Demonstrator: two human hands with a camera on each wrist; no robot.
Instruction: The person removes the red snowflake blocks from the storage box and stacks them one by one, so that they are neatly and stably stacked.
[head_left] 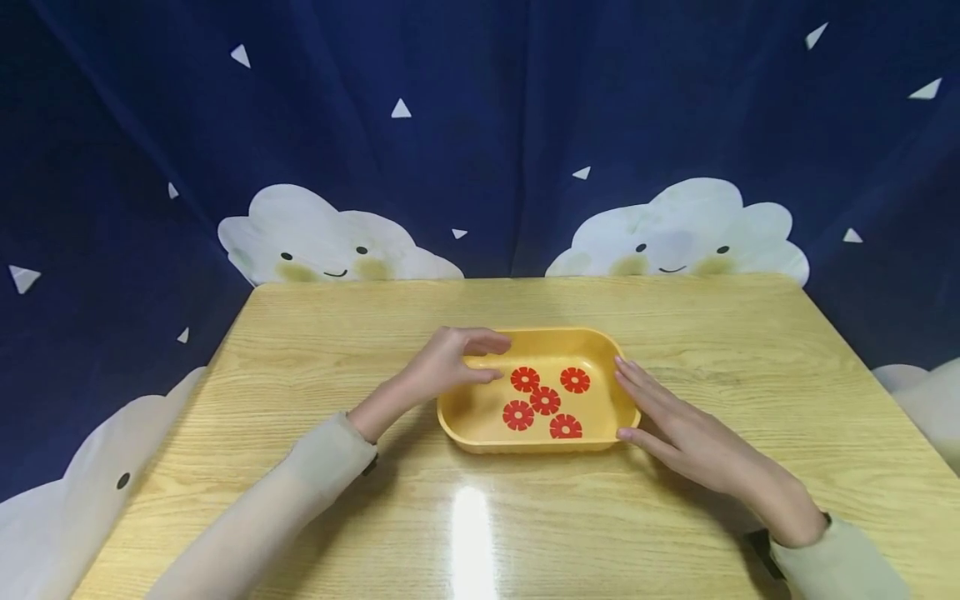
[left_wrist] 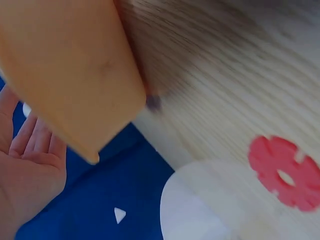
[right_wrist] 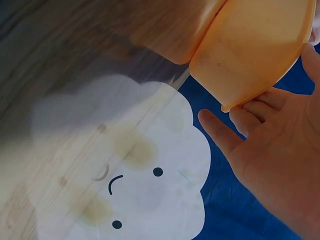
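Note:
A yellow plastic basin (head_left: 540, 447) sits on the wooden table, with several red notched flower discs (head_left: 544, 401) lying flat on its floor. Over the basin's left end is my left hand (head_left: 457, 362), its thumb and fingers spread apart and pinching nothing. In the left wrist view its palm (left_wrist: 35, 175) faces the basin's outer wall (left_wrist: 75, 65). At the right end, my right hand (head_left: 686, 433) has extended fingertips against the rim, thumb near the front corner. The right wrist view has those fingers (right_wrist: 220, 132) around the underside of the basin's rim (right_wrist: 250, 95).
One red disc (left_wrist: 287, 172) appears against the wood in the left wrist view; the head view has none outside the basin. A dark blue curtain (head_left: 480, 142) with clouds and white triangles hangs behind the table (head_left: 360, 317). Light glares on the table's front.

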